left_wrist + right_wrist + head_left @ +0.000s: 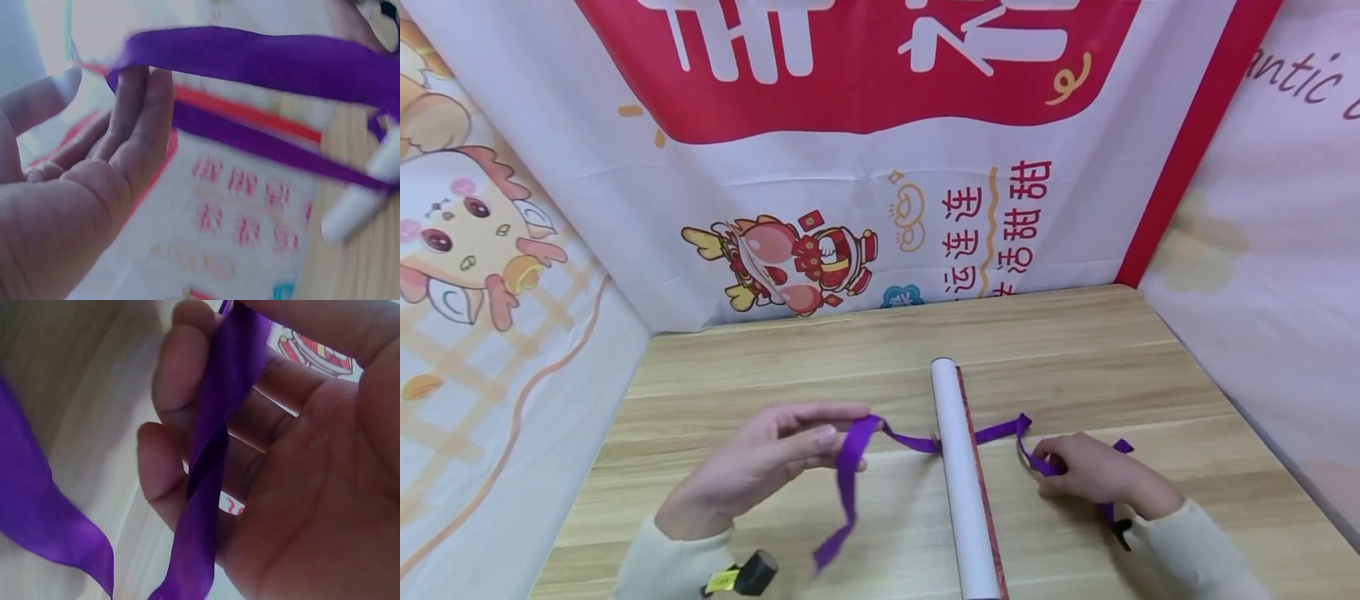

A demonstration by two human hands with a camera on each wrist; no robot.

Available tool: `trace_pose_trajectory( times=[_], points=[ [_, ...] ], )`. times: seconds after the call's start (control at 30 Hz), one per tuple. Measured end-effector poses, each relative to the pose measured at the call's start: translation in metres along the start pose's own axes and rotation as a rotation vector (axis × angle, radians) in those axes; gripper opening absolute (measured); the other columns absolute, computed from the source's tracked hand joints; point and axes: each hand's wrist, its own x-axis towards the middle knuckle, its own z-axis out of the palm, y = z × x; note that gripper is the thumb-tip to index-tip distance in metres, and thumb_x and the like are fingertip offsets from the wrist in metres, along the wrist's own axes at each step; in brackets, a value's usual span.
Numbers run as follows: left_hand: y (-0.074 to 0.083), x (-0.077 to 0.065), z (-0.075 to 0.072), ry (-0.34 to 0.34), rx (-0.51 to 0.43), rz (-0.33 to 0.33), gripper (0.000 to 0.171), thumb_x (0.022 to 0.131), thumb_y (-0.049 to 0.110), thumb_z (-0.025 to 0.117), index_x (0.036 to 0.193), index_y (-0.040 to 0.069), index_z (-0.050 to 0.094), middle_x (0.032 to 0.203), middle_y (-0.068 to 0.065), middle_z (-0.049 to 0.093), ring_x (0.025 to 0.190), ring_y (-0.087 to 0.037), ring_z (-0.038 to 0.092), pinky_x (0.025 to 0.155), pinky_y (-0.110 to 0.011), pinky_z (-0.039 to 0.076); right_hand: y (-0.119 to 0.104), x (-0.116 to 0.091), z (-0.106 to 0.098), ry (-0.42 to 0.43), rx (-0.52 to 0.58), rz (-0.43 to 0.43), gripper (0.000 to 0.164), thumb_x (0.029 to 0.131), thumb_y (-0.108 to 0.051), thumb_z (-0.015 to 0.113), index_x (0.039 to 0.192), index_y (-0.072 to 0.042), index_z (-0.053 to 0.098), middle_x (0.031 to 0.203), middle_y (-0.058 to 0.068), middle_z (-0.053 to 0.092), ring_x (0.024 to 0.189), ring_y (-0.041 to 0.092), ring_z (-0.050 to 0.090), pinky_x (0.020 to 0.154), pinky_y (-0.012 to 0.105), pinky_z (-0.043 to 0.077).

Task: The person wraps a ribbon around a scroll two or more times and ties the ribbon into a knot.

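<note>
A white paper roll [964,492] with a red edge stands lengthwise on the table, and a purple ribbon [997,432] passes across it, coming out on both sides. My left hand [760,458] is raised left of the roll. Over its fingertips hangs one end of the ribbon, its tail dangling; in the left wrist view the thumb [44,100] is apart from those fingers. To the right of the roll, my right hand [1086,471] pinches the other stretch of ribbon [225,394], which runs twisted across its curled fingers.
The wood-grain table [775,367] meets a printed white and red cloth [865,158] at the back. Printed cloths also hang at the left [497,275] and the right [1247,250]. A dark wrist device [756,572] sits on the left sleeve.
</note>
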Motion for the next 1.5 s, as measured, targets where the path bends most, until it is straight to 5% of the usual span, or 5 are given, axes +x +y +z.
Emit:
trace_pose_trajectory(
  times=[0.53,0.73,0.9,1.27,1.5],
  points=[
    [-0.018,0.164,0.072,0.008,-0.179,-0.069,0.069,0.094,0.022,0.056,0.152,0.006,0.021,0.149,-0.015,0.038,0.125,-0.026,0.051,0.104,-0.035,0.039,-0.015,-0.014,0.02,-0.046,-0.024,-0.093,0.01,0.081,-0.024,0.069,0.078,-0.022,0.059,0.068,-0.014,0.052,0.061,0.001,0.046,0.057,0.024,0.042],
    [-0.038,0.203,0.068,-0.024,0.551,-0.132,0.068,0.094,0.04,0.054,0.153,0.022,0.026,0.151,-0.002,0.039,0.132,-0.011,0.043,0.104,-0.026,0.037,-0.016,-0.017,0.023,-0.021,-0.028,-0.096,0.009,0.081,-0.025,0.069,0.081,-0.023,0.06,0.072,-0.015,0.052,0.065,0.001,0.046,0.061,0.025,0.042],
    [-0.079,0.198,0.045,0.038,0.922,-0.174,0.052,0.095,0.037,0.053,0.141,0.014,0.048,0.133,-0.002,0.058,0.117,-0.011,0.056,0.093,-0.024,0.046,-0.016,-0.019,0.026,-0.024,-0.028,-0.084,0.009,0.083,-0.026,0.067,0.08,-0.023,0.059,0.073,-0.015,0.052,0.065,0.001,0.046,0.061,0.025,0.042],
    [-0.134,0.152,0.043,0.026,0.919,0.122,0.034,0.092,0.025,0.06,0.124,0.014,0.063,0.119,0.005,0.066,0.105,-0.003,0.059,0.089,-0.019,0.047,-0.027,-0.024,0.006,0.134,-0.051,-0.082,0.008,0.09,-0.026,0.061,0.093,-0.023,0.067,0.074,-0.015,0.056,0.064,-0.001,0.047,0.057,0.023,0.043],
    [-0.145,0.153,0.063,0.085,1.145,0.324,0.047,0.084,0.034,0.069,0.128,0.02,0.059,0.128,0.009,0.06,0.119,-0.004,0.051,0.1,-0.017,0.037,-0.05,-0.023,-0.014,0.324,0.013,-0.106,0.011,0.091,-0.031,0.06,0.093,-0.022,0.066,0.066,-0.015,0.052,0.057,0.0,0.046,0.052,0.022,0.044]
  ],
)
